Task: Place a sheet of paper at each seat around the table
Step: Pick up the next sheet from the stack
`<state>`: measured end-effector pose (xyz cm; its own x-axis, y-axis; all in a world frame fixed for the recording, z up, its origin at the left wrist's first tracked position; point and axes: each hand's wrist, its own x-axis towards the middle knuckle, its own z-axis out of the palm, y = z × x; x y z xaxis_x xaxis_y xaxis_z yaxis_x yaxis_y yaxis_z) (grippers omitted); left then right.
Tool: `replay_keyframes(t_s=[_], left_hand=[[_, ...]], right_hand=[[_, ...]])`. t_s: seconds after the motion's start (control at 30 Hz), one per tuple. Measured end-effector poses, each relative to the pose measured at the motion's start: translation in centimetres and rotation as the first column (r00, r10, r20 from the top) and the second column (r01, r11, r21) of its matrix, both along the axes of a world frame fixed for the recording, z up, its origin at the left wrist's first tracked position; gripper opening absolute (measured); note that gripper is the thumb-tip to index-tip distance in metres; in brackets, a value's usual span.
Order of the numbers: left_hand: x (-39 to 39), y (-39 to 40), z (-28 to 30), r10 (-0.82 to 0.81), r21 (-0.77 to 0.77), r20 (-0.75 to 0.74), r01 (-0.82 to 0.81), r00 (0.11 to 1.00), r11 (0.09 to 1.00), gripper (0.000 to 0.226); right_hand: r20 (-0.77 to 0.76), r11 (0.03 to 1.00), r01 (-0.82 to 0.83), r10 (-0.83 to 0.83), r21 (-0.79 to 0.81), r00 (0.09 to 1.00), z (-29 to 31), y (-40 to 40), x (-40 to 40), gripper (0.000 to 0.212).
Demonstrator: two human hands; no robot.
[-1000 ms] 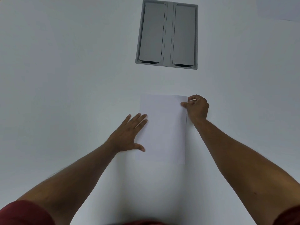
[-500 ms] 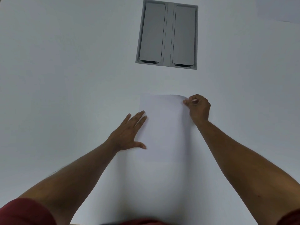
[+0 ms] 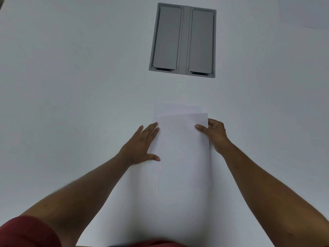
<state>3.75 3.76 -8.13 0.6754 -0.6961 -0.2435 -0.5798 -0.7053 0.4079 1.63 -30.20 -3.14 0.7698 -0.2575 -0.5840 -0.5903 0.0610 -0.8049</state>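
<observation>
**Peeling one sheet off the pile – how it looked from the head cam**

Only one view to go by, the head camera, so here goes.

A small stack of paper (image 3: 178,108) was seen lying flat on the white bench (image 3: 71,86), right in front of the person and a bit short of the grey cable hatch (image 3: 182,40) set into the top. The top sheet (image 3: 183,148) was already slid toward the near edge, so a strip of the sheet underneath was left showing at the far end. The left hand (image 3: 140,147) was laid flat, fingers straight and slightly spread, fingertips pressed on the left margin of the paper. The right hand (image 3: 214,133) was curled, thumb on top and fingers tucked at the right edge, so the top sheet was pinched there. Another sheet (image 3: 309,15) could just be made out at the far right corner, probably a seat already served.

Tips for the step, judged from that alone: the pile should be kept pinned by the flat hand while the pinched sheet is drawn off, otherwise two sheets could get dragged together. A low, sideways slide is likely better than a lift, since thin paper flops and creases. The pinch should be checked for a single sheet before it's carried to the next seat.
</observation>
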Motion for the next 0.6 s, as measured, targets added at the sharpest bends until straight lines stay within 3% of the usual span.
replay_keyframes(t_s=[0.07,0.13,0.2,0.27,0.33,0.47,0.6], left_hand=[[-0.4,-0.4,0.9,0.131,-0.092,-0.041,-0.134,0.991,0.987,0.125],[-0.7,-1.1,2.2,0.345,-0.169,-0.150,-0.368,0.927,0.915,0.116],[-0.8,-2.0,3.6,0.521,-0.199,-0.277,-0.579,0.807,0.791,0.108],[-0.5,-3.1,5.0,0.612,-0.266,-0.453,-0.754,0.648,0.601,0.102],[0.4,-4.1,6.4,0.605,-0.247,-0.625,-0.860,0.493,0.446,0.097],[1.6,-5.3,8.5,0.329,-0.169,-0.894,-0.909,0.304,0.382,0.078],[1.6,-4.8,9.5,0.167,-0.226,-0.942,-0.916,0.292,0.331,0.044]], right_hand=[[0.015,1.000,0.006,-0.006,0.014,1.000,0.5,-0.1,0.0,0.031],[0.025,1.000,0.011,-0.012,0.018,1.000,1.4,-0.2,0.1,0.031],[0.027,0.999,0.011,-0.012,0.034,1.000,2.5,-0.2,0.2,0.033],[0.033,0.998,-0.002,0.000,0.062,0.999,3.7,-0.3,0.3,0.033],[0.039,0.994,-0.027,0.023,0.110,0.999,5.1,-0.2,0.5,0.033],[0.050,0.979,-0.084,0.076,0.186,0.996,7.9,0.2,0.6,0.035],[0.050,0.967,-0.117,0.108,0.228,0.993,10.4,0.8,-0.2,0.036]])
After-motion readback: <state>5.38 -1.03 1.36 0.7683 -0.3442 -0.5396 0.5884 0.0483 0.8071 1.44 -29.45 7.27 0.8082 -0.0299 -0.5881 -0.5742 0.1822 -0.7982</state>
